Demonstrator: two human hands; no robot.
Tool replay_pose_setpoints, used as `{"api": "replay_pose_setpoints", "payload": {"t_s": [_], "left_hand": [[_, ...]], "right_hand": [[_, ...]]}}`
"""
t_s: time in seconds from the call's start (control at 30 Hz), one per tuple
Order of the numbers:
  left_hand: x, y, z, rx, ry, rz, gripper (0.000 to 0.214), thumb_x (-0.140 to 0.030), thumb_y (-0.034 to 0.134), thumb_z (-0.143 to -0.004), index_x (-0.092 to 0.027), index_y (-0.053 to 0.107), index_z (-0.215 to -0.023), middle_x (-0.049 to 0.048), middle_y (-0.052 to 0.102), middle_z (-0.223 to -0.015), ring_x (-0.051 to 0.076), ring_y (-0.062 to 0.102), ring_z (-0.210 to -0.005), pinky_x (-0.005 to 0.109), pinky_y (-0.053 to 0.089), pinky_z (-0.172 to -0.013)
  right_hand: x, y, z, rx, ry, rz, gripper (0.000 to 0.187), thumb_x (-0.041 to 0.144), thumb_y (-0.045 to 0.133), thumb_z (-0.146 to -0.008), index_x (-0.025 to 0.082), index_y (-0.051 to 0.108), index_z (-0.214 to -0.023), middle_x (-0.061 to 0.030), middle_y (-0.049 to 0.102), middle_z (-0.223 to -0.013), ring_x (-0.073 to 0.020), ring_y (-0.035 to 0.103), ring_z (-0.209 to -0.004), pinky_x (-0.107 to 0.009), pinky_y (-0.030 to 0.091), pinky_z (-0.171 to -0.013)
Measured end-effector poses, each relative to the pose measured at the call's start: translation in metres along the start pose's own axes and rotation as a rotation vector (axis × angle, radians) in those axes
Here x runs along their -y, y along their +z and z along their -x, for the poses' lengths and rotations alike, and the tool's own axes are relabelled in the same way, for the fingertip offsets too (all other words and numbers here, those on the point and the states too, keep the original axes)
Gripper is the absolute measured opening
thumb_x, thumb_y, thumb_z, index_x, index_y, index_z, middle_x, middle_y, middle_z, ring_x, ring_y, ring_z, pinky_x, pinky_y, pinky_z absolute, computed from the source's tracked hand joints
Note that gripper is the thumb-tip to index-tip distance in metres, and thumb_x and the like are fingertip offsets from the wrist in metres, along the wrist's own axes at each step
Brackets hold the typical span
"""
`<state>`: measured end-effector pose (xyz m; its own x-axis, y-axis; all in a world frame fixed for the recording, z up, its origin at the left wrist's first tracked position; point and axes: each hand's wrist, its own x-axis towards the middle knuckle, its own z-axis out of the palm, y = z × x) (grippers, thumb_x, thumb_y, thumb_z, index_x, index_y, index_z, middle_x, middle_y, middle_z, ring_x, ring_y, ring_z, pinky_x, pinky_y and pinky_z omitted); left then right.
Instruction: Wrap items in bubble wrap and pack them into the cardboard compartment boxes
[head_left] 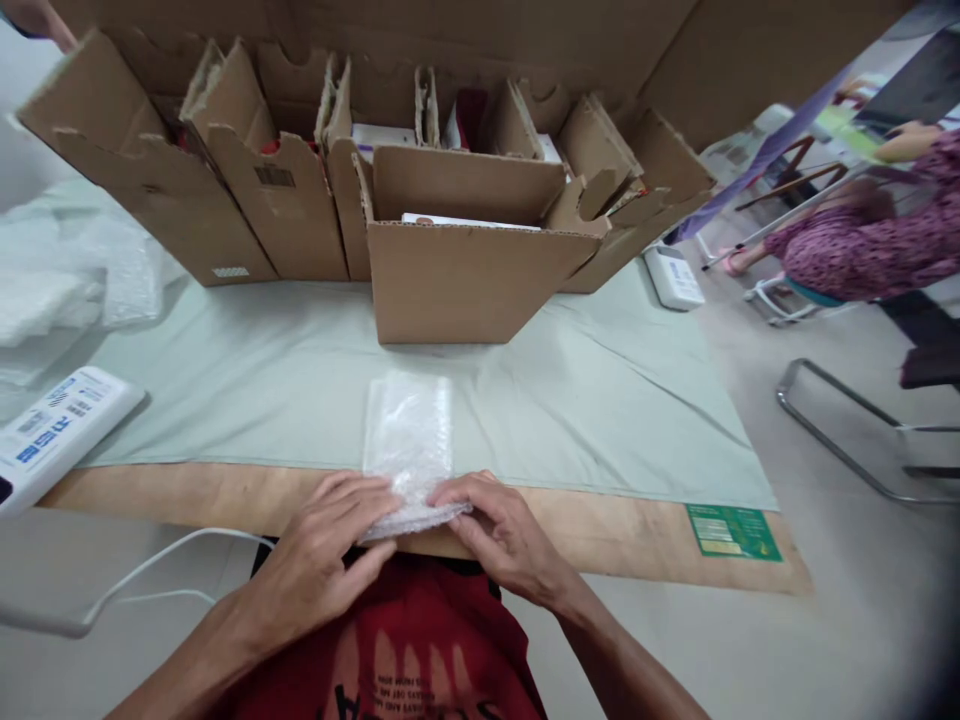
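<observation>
A clear bubble-wrap bag (410, 430) lies flat across the table's front edge, its near end folded or raised toward me. My left hand (330, 540) has its fingers over the bag's near left corner, with the thumb below the edge in a loose hold. The near right corner is pinched between the thumb and fingers of my right hand (502, 525). Whether anything is inside the bag cannot be made out. Beyond it stands an open cardboard box (465, 285) with a flat white item (469, 222) inside.
Several cardboard file boxes (292, 210) stand in a row behind. Bubble wrap (131, 275) is piled at left near a white device (64, 430). Another white device (673, 277) sits at the far right. A green card (735, 532) lies on the front edge. A seated person (862, 235) is at right.
</observation>
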<state>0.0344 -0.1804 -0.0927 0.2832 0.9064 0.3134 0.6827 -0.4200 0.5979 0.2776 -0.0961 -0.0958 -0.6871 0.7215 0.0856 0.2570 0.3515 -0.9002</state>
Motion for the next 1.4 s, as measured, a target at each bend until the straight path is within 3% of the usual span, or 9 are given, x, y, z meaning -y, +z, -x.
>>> {"api": "replay_pose_setpoints", "payload": {"t_s": [0.27, 0.37, 0.5, 0.7, 0.83, 0.97, 1.03, 1.17, 1.4], "left_hand": [[0.003, 0.016, -0.004, -0.148, -0.149, 0.142, 0.012, -0.012, 0.063, -0.093, -0.02, 0.066, -0.102, 0.0043, 0.074, -0.094, 0.017, 0.071, -0.088, 0.027, 0.056, -0.078], [0.002, 0.017, -0.005, -0.187, -0.261, 0.11, 0.008, -0.016, 0.061, -0.095, -0.019, 0.068, -0.099, 0.0038, 0.073, -0.092, 0.016, 0.07, -0.085, 0.026, 0.054, -0.074], [0.006, 0.023, -0.008, -0.264, -0.319, -0.076, 0.009, -0.022, 0.061, -0.096, -0.018, 0.069, -0.094, 0.0018, 0.069, -0.079, 0.017, 0.066, -0.074, 0.029, 0.051, -0.069], [0.013, 0.029, -0.01, -0.258, -0.307, -0.227, 0.016, -0.024, 0.058, -0.097, -0.016, 0.069, -0.104, 0.0023, 0.067, -0.076, 0.02, 0.064, -0.07, 0.035, 0.05, -0.069], [0.015, 0.019, -0.009, -0.244, -0.299, -0.221, 0.019, -0.03, 0.06, -0.097, -0.016, 0.068, -0.108, 0.0009, 0.064, -0.071, 0.019, 0.061, -0.065, 0.035, 0.05, -0.066], [0.014, 0.001, -0.016, -0.2, -0.201, -0.18, 0.045, -0.033, 0.064, -0.094, -0.015, 0.055, -0.134, 0.015, 0.07, -0.119, 0.028, 0.065, -0.11, 0.045, 0.053, -0.094], [0.015, -0.006, -0.021, -0.103, -0.127, -0.15, 0.063, -0.036, 0.068, -0.09, -0.018, 0.046, -0.146, 0.0179, 0.06, -0.142, 0.034, 0.054, -0.134, 0.051, 0.046, -0.109], [0.022, -0.01, -0.026, 0.062, -0.104, -0.095, 0.088, -0.044, 0.081, -0.077, -0.022, 0.038, -0.151, 0.0156, 0.062, -0.14, 0.036, 0.055, -0.131, 0.056, 0.045, -0.111], [0.026, -0.006, -0.013, 0.047, -0.335, 0.092, 0.092, -0.041, 0.075, -0.081, -0.027, 0.028, -0.159, 0.0104, 0.067, -0.137, 0.033, 0.053, -0.138, 0.055, 0.047, -0.112]], "right_hand": [[-0.007, 0.01, -0.003, -0.134, 0.073, -0.078, 0.006, 0.022, 0.062, -0.097, 0.022, 0.067, -0.099, -0.0037, 0.073, -0.1, -0.0175, 0.07, -0.092, -0.029, 0.054, -0.082], [-0.012, 0.018, -0.01, -0.211, 0.096, 0.085, 0.011, 0.023, 0.064, -0.097, 0.022, 0.066, -0.108, -0.0015, 0.072, -0.09, -0.0148, 0.065, -0.072, -0.027, 0.053, -0.068], [-0.007, 0.018, -0.01, -0.342, -0.128, 0.432, 0.026, 0.025, 0.065, -0.097, 0.02, 0.061, -0.122, -0.0099, 0.072, -0.107, -0.0225, 0.067, -0.09, -0.037, 0.053, -0.08], [0.005, 0.006, -0.005, 0.047, -0.376, 0.687, 0.033, 0.021, 0.059, -0.097, 0.016, 0.059, -0.13, -0.0139, 0.066, -0.136, -0.0308, 0.057, -0.128, -0.048, 0.044, -0.102], [-0.008, 0.005, -0.021, 0.1, -0.404, 0.698, 0.032, 0.008, 0.051, -0.098, 0.014, 0.06, -0.128, -0.0124, 0.069, -0.133, -0.0272, 0.059, -0.126, -0.045, 0.044, -0.103], [-0.01, 0.0, -0.036, 0.113, -0.422, 0.608, 0.025, 0.01, 0.049, -0.1, 0.016, 0.062, -0.121, -0.0109, 0.074, -0.121, -0.0251, 0.063, -0.116, -0.042, 0.048, -0.094], [-0.005, -0.005, -0.041, 0.146, -0.412, 0.582, 0.023, 0.012, 0.048, -0.101, 0.016, 0.062, -0.119, -0.0109, 0.074, -0.119, -0.0248, 0.063, -0.113, -0.042, 0.048, -0.093], [0.006, -0.015, -0.046, 0.257, -0.348, 0.529, 0.023, 0.014, 0.048, -0.103, 0.016, 0.064, -0.12, -0.0103, 0.073, -0.119, -0.0238, 0.064, -0.11, -0.043, 0.049, -0.097], [0.012, -0.025, -0.068, 0.311, -0.084, 0.317, 0.027, 0.026, 0.047, -0.107, 0.021, 0.065, -0.126, -0.0067, 0.074, -0.122, -0.0216, 0.067, -0.114, -0.041, 0.05, -0.102]]}}
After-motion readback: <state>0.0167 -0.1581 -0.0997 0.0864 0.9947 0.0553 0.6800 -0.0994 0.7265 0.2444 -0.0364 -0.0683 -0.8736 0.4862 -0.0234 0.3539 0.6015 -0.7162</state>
